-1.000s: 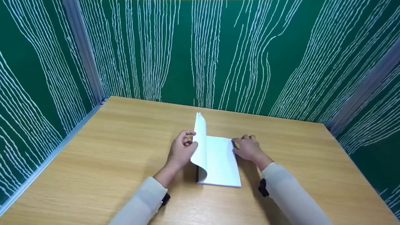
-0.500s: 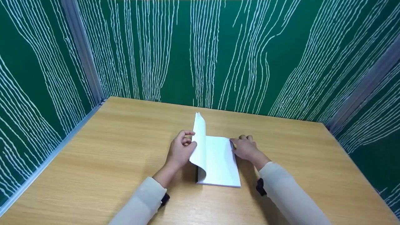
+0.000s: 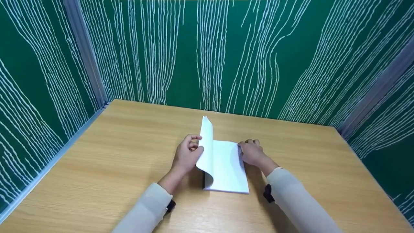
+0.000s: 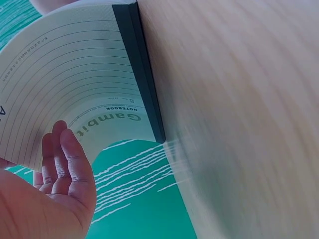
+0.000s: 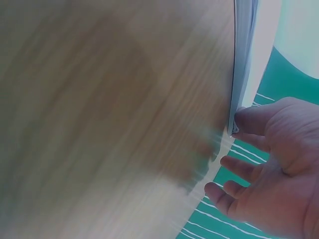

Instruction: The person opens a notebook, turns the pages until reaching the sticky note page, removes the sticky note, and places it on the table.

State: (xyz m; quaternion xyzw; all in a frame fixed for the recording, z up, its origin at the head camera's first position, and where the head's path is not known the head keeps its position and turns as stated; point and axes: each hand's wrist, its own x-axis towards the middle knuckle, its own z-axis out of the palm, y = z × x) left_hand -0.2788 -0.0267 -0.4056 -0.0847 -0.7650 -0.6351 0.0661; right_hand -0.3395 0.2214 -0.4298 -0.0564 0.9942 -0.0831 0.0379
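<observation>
A notebook (image 3: 228, 168) lies open on the table, its right-hand page blank and white. My left hand (image 3: 187, 155) pinches the outer edge of the raised left part, which curves upward. In the left wrist view, the cover (image 4: 84, 64) shows printed lines, the words "Gambit" and "NOTEBOOK", and a black spine strip (image 4: 139, 69). At the far right corner, my right hand (image 3: 252, 153) holds the page edges between thumb and index finger. The right wrist view shows its fingertips (image 5: 246, 119) at the corner of the page stack (image 5: 242, 59), the other fingers loosely bent.
The notebook rests on a wooden table (image 3: 136, 136), whose far edge meets green panels (image 3: 181, 64) with wavy white lines. Grey posts (image 3: 87, 51) stand at the back corners. Dark straps with small devices (image 3: 268, 193) sit at both wrists.
My right hand has shifted slightly left at the notebook's far right corner. My left hand and the raised cover have stayed nearly still.
</observation>
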